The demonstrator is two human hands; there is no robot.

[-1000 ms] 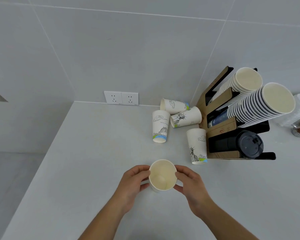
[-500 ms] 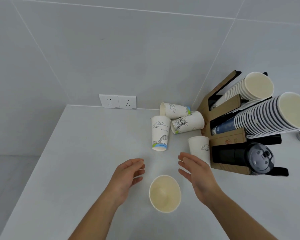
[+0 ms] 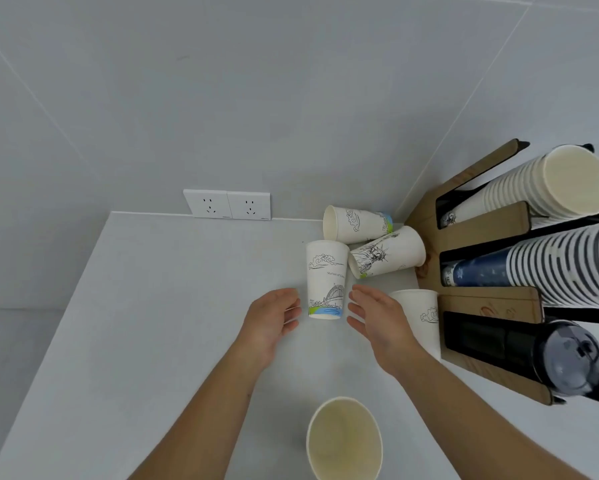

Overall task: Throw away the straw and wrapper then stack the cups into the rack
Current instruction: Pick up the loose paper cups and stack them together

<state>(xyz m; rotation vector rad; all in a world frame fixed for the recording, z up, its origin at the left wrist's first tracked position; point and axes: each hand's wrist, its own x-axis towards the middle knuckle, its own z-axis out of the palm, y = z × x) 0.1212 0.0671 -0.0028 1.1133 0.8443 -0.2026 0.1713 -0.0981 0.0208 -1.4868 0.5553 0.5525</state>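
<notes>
An upside-down white paper cup [image 3: 325, 278] with a bridge drawing stands on the counter. My left hand [image 3: 273, 320] is open just left of its base and my right hand [image 3: 377, 317] is open just right of it; neither touches it. An upright empty cup [image 3: 344, 441] stands near me between my forearms. Another inverted cup [image 3: 421, 317] sits behind my right hand. Two cups lie on their sides, one by the wall [image 3: 356, 224] and one with a statue drawing [image 3: 386, 255]. The cardboard cup rack [image 3: 488, 299] stands at the right. No straw or wrapper is in view.
The rack holds a stack of white cups [image 3: 547, 187], a striped stack [image 3: 568, 268] and black lids [image 3: 568, 358]. A double wall socket [image 3: 228, 204] sits on the tiled wall behind the white counter [image 3: 152, 323], whose left edge drops to the floor.
Both hands let go of the upright cup, left it on the counter near me, and reached forward to either side of the inverted bridge cup. The view tilted down and closer.
</notes>
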